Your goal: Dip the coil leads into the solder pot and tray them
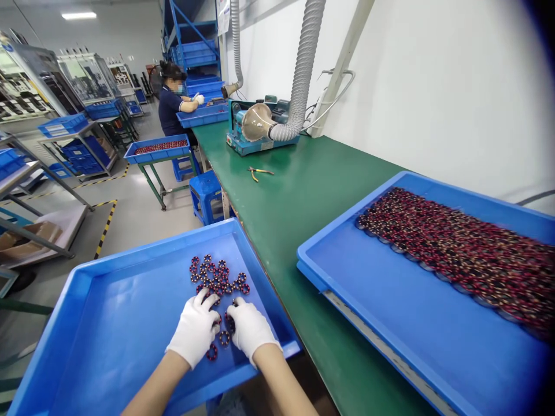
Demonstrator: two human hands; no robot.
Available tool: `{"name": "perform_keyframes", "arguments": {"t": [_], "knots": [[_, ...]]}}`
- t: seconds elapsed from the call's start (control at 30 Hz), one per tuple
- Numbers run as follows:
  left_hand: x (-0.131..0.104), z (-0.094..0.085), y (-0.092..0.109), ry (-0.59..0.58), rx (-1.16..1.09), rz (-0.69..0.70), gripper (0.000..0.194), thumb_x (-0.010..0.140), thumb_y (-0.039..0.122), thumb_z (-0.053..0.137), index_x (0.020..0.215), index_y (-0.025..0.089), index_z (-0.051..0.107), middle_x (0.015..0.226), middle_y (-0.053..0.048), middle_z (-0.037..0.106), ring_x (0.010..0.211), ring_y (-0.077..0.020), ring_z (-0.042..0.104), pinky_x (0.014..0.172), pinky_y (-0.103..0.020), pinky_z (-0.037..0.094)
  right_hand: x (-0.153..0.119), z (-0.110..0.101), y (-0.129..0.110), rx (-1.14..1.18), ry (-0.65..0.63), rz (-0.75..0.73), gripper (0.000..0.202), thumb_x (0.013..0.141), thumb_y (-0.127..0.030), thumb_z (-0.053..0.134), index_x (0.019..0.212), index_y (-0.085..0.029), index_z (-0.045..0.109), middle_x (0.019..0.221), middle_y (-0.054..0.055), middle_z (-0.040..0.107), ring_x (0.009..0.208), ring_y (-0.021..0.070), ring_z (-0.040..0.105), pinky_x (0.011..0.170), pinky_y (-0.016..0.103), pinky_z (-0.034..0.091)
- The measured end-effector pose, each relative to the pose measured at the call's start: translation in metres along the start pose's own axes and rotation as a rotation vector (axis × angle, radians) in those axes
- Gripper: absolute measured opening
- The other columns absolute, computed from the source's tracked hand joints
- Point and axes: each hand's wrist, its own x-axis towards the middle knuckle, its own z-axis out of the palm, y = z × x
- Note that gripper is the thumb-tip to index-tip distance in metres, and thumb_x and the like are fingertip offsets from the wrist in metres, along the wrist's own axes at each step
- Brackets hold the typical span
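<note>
Both my hands wear white gloves and work inside a shallow blue tray [130,312]. A loose cluster of small dark rings with red and gold segments [212,276] lies towards the tray's right side. My left hand [193,328] is bent round some rings at the near edge of the cluster, its fingertips touching them. Facing it, my right hand [252,328] has its fingers curled round dark rings [230,323], partly hidden by the glove. Between and below the hands lie a loose ring [224,338] and another red-marked ring [211,352].
On the green bench [286,190], a second blue tray [338,277] holds dense rows of similar rings [455,248]. Farther back are yellow-handled pliers [260,171], a teal machine [243,138] and a grey duct hose [303,69]. A co-worker [171,104] sits beyond; blue stools [207,193] stand left.
</note>
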Motion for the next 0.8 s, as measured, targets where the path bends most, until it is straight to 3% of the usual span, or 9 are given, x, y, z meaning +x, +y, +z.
{"name": "perform_keyframes", "arguments": {"t": [0.13,0.27,0.4,0.63,0.8], "knots": [[-0.001,0.001,0.001,0.001,-0.016,0.010,0.017,0.080,0.011,0.051,0.081,0.015,0.067,0.122,-0.008,0.058,0.123,-0.0340,0.039,0.097,-0.048,0.037,0.004,-0.004,0.017,0.380,0.077,0.020,0.026,0.052,-0.007,0.065,0.074,-0.018,0.060,0.095,0.006,0.058,0.088,0.0235,0.057,0.085,0.039,0.043],[-0.002,0.003,-0.003,0.024,-0.072,-0.004,0.018,0.080,0.008,0.050,0.083,0.014,0.067,0.120,-0.011,0.059,0.121,-0.0349,0.042,0.095,-0.050,0.040,0.003,-0.010,0.027,0.854,0.032,0.086,0.031,0.057,-0.022,0.067,0.085,-0.019,0.052,0.074,-0.001,0.056,0.068,0.0162,0.057,0.067,0.034,0.050],[-0.003,0.004,-0.008,0.097,-0.151,-0.022,0.016,0.081,0.011,0.050,0.084,0.015,0.065,0.119,-0.010,0.059,0.120,-0.0328,0.044,0.094,-0.048,0.043,-0.007,-0.025,0.022,1.238,-0.017,0.075,0.045,0.060,-0.037,0.070,0.095,-0.023,0.047,0.082,-0.004,0.052,0.061,0.0097,0.055,0.064,0.032,0.052],[-0.002,-0.001,-0.013,0.279,-0.261,0.022,0.017,0.085,0.019,0.044,0.087,0.018,0.061,0.121,-0.008,0.057,0.121,-0.0260,0.044,0.099,-0.044,0.041,-0.036,-0.043,0.013,1.701,-0.034,-0.011,0.056,0.054,-0.038,0.078,0.100,-0.029,0.047,0.086,-0.004,0.055,0.067,0.0102,0.058,0.063,0.027,0.051],[-0.004,-0.012,-0.006,0.408,-0.336,0.067,0.025,0.090,0.030,0.036,0.089,0.019,0.058,0.119,-0.011,0.057,0.115,-0.0254,0.049,0.095,-0.046,0.044,-0.082,-0.064,0.022,1.661,0.150,-0.069,0.057,0.052,-0.046,0.078,0.098,-0.030,0.048,0.088,-0.002,0.057,0.066,0.0138,0.059,0.059,0.030,0.051]]}}
